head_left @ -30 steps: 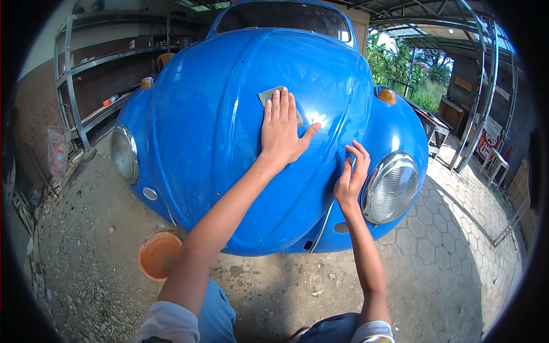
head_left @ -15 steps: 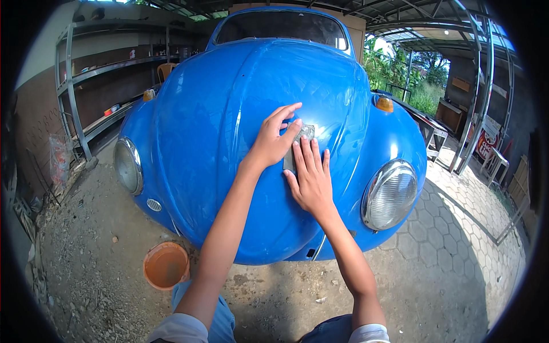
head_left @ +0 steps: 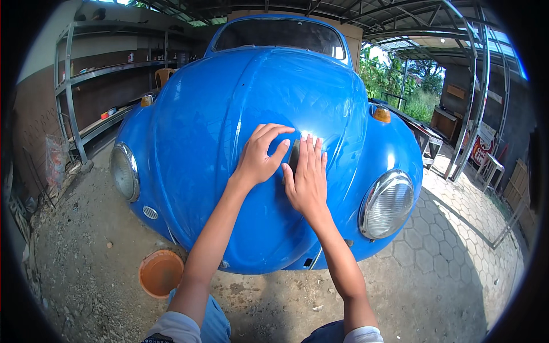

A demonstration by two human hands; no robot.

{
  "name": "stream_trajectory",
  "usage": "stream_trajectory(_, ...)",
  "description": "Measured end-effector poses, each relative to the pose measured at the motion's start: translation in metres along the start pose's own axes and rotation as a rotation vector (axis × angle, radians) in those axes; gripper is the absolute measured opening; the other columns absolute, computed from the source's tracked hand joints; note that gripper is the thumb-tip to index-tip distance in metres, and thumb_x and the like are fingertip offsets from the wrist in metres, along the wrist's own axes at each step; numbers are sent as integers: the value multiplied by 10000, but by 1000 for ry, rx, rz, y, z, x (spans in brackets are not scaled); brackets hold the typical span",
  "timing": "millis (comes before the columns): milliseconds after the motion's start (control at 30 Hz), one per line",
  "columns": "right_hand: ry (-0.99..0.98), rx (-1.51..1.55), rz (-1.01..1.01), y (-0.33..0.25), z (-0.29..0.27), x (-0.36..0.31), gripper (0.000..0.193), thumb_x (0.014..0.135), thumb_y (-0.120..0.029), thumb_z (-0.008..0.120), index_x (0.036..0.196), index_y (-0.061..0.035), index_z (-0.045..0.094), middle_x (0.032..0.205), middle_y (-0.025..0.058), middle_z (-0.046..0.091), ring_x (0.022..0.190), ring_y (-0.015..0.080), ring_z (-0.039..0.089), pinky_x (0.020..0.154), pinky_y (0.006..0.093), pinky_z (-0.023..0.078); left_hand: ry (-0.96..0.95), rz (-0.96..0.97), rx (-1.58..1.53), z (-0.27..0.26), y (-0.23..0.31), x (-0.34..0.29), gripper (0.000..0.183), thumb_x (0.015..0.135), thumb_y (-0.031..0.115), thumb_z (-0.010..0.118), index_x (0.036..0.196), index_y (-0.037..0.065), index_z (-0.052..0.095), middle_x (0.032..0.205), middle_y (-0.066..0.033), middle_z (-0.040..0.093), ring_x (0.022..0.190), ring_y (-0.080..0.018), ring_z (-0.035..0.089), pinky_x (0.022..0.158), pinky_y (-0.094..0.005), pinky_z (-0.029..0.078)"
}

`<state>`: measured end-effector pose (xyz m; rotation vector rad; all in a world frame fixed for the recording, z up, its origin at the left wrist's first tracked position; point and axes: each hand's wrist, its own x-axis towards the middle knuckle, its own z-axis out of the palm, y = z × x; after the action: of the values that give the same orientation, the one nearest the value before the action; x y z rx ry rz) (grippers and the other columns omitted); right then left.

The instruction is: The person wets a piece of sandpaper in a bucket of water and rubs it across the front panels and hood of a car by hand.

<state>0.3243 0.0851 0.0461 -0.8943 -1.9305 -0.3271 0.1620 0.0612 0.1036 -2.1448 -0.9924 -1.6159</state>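
Note:
A blue car's rounded front hood (head_left: 200,131) fills the middle of the view. My right hand (head_left: 309,182) lies flat on it, fingers stretched out, over a dark grey strip that looks like sandpaper (head_left: 294,155). Most of that strip is hidden under the fingers; its left edge shows beside the thumb. Just left of it, my left hand (head_left: 258,157) is open, its fingers bent and its thumb apart, with nothing seen in it. Its fingertips come close to the strip's upper end; whether they touch the hood I cannot tell.
An orange bucket (head_left: 161,274) of brownish water stands on the ground by my left leg. Headlights (head_left: 388,204) flank the hood. Metal shelving (head_left: 68,86) lines the left wall. At the right are hexagonal paving (head_left: 440,240), metal posts and a small stool (head_left: 493,168).
The right hand has slid with the grey strip a little down the hood. My left hand has moved down and left, its thumb coming away from the strip. The view has shifted slightly.

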Motion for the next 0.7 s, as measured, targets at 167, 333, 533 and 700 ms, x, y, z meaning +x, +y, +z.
stream_trajectory(167,28,-149,-124,0,14,-3,733,1094,-452,505,1639,13,351,1707,244,328,1603,402,279,1299,545,215,69,15,133,-8,-9,0,254,988,151,655,1202,63,760,1238,-108,747,1166,-304,640,1043,-414,485)
stream_trajectory(333,31,-202,-30,36,3,-4,757,1092,-517,479,1665,-45,332,1736,167,317,1618,401,243,1290,632,119,74,-2,139,-14,-7,0,251,980,164,658,1185,68,765,1214,-105,746,1171,-310,645,1037,-431,507)
stream_trajectory(533,60,-305,205,60,-5,2,857,1082,-587,459,1669,10,278,1752,215,242,1631,463,134,1260,713,27,26,-5,138,-12,-10,-4,259,983,172,654,1195,69,762,1226,-101,743,1199,-305,634,1057,-432,497)
stream_trajectory(700,-48,-194,1,23,4,-41,914,1047,-631,499,1674,-4,276,1759,216,220,1638,450,120,1242,738,-13,-6,-23,133,-9,-9,-4,262,999,173,657,1214,64,760,1270,-105,736,1240,-299,617,1103,-424,468)
